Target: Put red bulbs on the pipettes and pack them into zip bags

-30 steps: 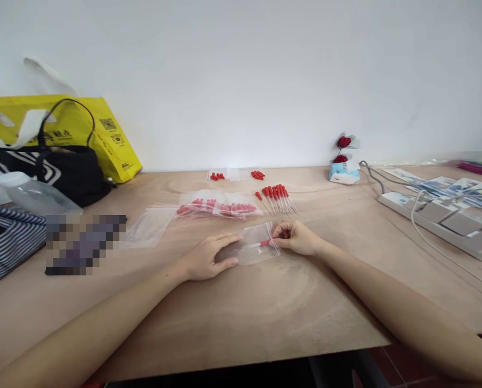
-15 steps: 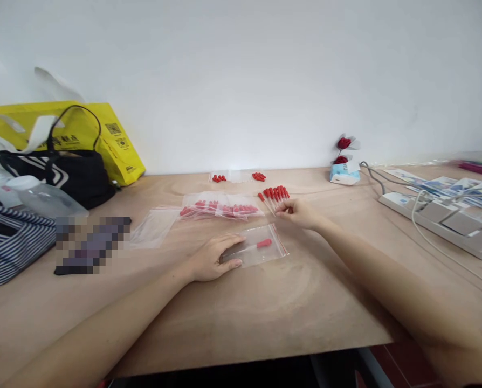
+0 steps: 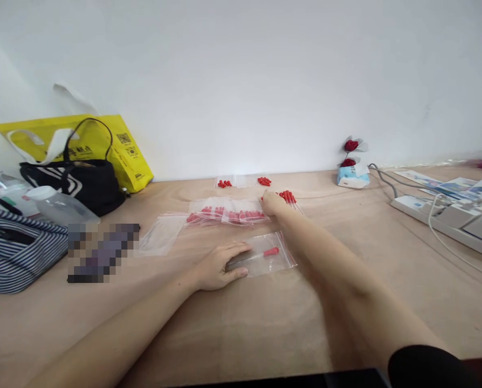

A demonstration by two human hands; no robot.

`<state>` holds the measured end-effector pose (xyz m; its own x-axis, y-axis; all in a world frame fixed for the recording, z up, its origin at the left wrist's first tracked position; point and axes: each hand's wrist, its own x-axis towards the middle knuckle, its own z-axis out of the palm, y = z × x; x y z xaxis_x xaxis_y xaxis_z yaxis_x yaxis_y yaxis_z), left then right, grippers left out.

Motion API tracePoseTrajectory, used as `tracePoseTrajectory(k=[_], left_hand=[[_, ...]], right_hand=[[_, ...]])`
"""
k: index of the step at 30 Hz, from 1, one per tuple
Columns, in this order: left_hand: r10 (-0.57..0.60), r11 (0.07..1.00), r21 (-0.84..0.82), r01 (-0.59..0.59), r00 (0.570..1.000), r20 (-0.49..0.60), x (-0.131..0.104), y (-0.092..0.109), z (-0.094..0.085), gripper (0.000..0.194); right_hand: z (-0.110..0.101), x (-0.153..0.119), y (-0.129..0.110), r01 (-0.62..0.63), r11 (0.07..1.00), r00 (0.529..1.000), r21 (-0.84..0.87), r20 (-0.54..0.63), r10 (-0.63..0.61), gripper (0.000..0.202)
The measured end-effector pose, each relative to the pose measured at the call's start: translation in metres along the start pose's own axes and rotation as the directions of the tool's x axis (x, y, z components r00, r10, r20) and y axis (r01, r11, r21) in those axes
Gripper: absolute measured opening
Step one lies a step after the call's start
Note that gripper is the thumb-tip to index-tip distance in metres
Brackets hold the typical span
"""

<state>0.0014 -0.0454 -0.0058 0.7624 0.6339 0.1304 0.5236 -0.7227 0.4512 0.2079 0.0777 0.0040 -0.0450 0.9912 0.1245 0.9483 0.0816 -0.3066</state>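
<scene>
A clear zip bag with one red-bulbed dropper inside lies on the table. My left hand rests on the bag's left end, fingers and thumb apart. Farther off, my right hand reaches to the left end of a row of loose red-bulbed droppers; its fingertips are hidden behind the hand. Just left of it is a pile of filled bags with red bulbs in them. Flat clear bags lie farther left.
Two small groups of red bulbs lie near the wall. At left are a striped bag, a bottle, a phone and a yellow bag. A power strip and a rose box are at right.
My right hand has moved left and away from me, from the droppers' lower ends to their red bulbs. The whole view has shifted slightly. My left hand stays on the bag.
</scene>
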Motion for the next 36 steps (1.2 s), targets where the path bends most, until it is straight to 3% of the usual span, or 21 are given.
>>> tracePoseTrajectory(k=[3,6,8,10,13,15,20,25,27,30,33,36], left_hand=[[-0.001,1.000,0.002,0.001,1.000,0.010,0.000,-0.001,0.000,0.045],[0.001,1.000,-0.003,-0.001,1.000,0.013,-0.001,-0.001,0.001,0.045],[-0.003,1.000,-0.003,0.003,1.000,0.014,-0.001,-0.001,0.000,0.045],[-0.014,1.000,-0.002,0.014,1.000,0.019,-0.001,0.000,0.000,0.045],[-0.032,0.999,-0.001,0.032,0.999,0.022,-0.001,0.002,-0.001,0.047],[-0.038,0.999,0.000,0.038,0.999,0.015,-0.001,0.003,-0.002,0.047],[-0.055,0.998,0.011,0.055,0.998,0.014,-0.001,0.003,-0.002,0.049],[-0.078,0.997,0.025,0.078,0.997,0.014,-0.003,0.002,-0.002,0.053],[-0.076,0.997,0.021,0.076,0.997,0.012,-0.003,0.001,-0.002,0.053],[-0.069,0.997,0.021,0.068,0.998,0.014,-0.002,0.002,-0.002,0.053],[-0.064,0.998,0.027,0.063,0.998,0.021,-0.002,0.003,-0.003,0.053],[-0.071,0.997,0.035,0.071,0.997,0.024,-0.001,0.004,-0.004,0.054]], right_hand=[[-0.015,-0.006,0.003,0.027,0.999,0.999,0.030,-0.040,-0.026,0.037],[-0.029,-0.024,0.020,0.075,0.989,0.993,0.128,-0.098,-0.063,0.044],[-0.030,-0.042,0.038,0.142,0.907,0.974,0.397,-0.218,-0.057,0.048],[-0.024,-0.063,0.056,0.135,0.775,0.969,0.618,-0.246,0.027,0.044],[-0.008,-0.089,0.073,0.060,0.597,0.962,0.800,-0.205,0.178,0.043],[0.001,-0.099,0.075,0.025,0.532,0.953,0.846,-0.182,0.244,0.044],[0.012,-0.104,0.062,0.006,0.399,0.935,0.917,-0.147,0.323,0.037],[0.009,-0.110,0.051,-0.125,0.160,0.925,0.979,0.056,0.376,0.026],[0.006,-0.115,0.051,-0.167,0.161,0.950,0.973,0.114,0.292,0.023],[0.003,-0.120,0.054,-0.174,0.295,0.985,0.940,0.167,0.048,0.026],[0.004,-0.121,0.055,-0.130,0.445,0.974,0.886,0.199,-0.112,0.032],[0.006,-0.121,0.053,-0.033,0.515,0.971,0.856,0.149,-0.185,0.030]])
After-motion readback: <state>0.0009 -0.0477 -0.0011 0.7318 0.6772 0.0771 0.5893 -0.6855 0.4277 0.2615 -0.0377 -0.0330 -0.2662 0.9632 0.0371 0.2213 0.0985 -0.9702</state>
